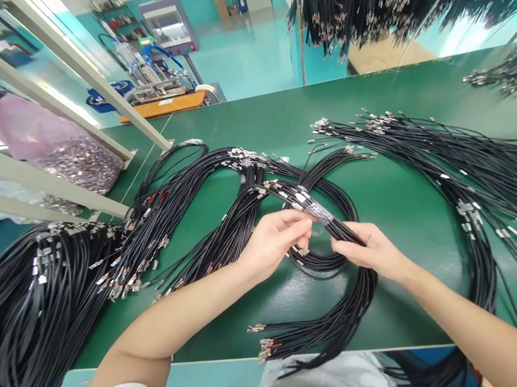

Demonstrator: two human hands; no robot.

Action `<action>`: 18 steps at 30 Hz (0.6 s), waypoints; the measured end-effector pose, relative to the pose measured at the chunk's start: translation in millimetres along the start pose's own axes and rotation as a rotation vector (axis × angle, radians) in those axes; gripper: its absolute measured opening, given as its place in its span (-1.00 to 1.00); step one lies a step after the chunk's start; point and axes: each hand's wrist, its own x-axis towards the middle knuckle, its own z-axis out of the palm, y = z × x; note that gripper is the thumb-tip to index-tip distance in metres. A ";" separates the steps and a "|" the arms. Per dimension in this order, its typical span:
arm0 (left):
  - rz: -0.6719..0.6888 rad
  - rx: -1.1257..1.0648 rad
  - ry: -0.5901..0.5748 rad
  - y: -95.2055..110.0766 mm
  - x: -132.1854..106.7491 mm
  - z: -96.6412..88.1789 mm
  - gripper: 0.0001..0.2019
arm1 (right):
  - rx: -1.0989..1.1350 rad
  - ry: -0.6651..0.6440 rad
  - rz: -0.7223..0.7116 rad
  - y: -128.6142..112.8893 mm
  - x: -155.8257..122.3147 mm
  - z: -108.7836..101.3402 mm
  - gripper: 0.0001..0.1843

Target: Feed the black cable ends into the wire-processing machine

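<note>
My left hand (274,241) and my right hand (372,250) meet over a green table (401,193), both pinched on one bundle of black cables (330,225). A strip of clear tape (318,211) is wrapped round the bundle just above my fingers. The bundle's far ends carry small metal terminals (282,190). Its lower part loops down and runs toward the table's front edge, ending in more terminals (267,344).
Several more black cable bundles lie on the table: a big pile at the left front (36,291), loops in the middle (180,208), long strands at the right (479,178). Cables hang at the top (359,10). A metal rack (61,98) and machine (163,79) stand left.
</note>
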 end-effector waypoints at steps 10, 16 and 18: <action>-0.007 -0.097 0.007 -1.6 7.3 -2.0 -0.75 | -0.024 -0.018 0.009 -4.1 -0.5 2.5 -0.70; 0.061 -0.115 -0.021 -8.5 10.7 -0.7 -0.80 | 0.026 -0.042 0.034 -4.3 -3.0 3.0 -0.70; 0.092 -0.102 0.005 -11.5 11.4 -0.3 -0.80 | 0.041 -0.041 0.046 -5.0 -3.4 4.2 -0.69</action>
